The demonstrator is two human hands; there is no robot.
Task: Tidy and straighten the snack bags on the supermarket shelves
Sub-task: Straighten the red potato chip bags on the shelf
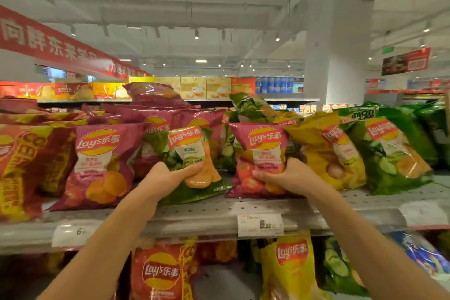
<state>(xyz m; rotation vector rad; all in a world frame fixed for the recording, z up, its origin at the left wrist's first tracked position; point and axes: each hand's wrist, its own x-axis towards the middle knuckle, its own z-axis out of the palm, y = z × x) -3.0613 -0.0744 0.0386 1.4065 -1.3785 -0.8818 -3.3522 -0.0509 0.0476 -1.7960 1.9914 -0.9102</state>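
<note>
My left hand (170, 178) grips a green crisp bag (185, 153) by its lower half, upright above the top shelf (207, 212). My right hand (285, 176) grips a pink crisp bag (261, 146) the same way, just to the right. Both bags stand at the shelf's front, face out. Another pink bag (99, 165) leans at the left. A yellow bag (328, 151) and a green bag (392, 153) lean at the right. More pink and green bags are piled loosely behind.
Large red bags (26, 165) fill the shelf's far left. Price tags (260, 225) hang on the shelf's front rail. The shelf below holds red (158, 273), yellow (292, 268) and green bags. A white pillar (338, 56) rises behind the aisle.
</note>
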